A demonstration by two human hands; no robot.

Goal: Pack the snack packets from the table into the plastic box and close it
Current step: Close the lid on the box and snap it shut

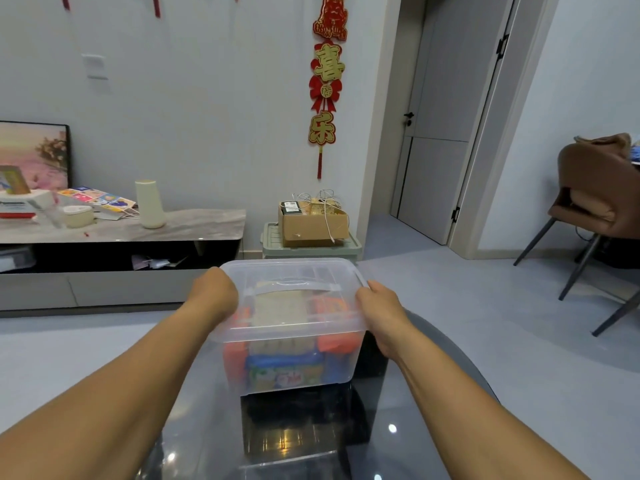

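Now pressing down a lid, both sides at once.

Dark glossy table (311,441) bearing clear plastic box (294,372), likely stiff, slick and light; lid (294,271) on top, best gripped at side edges; snack packets (287,370) inside; left hand (216,294) and right hand (381,306) clasping lid ends.

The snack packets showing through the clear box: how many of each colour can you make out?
Through the plastic box, some packets may be hidden:
Orange packets: 2
Tan packets: 1
Blue packets: 1
Total: 4 visible
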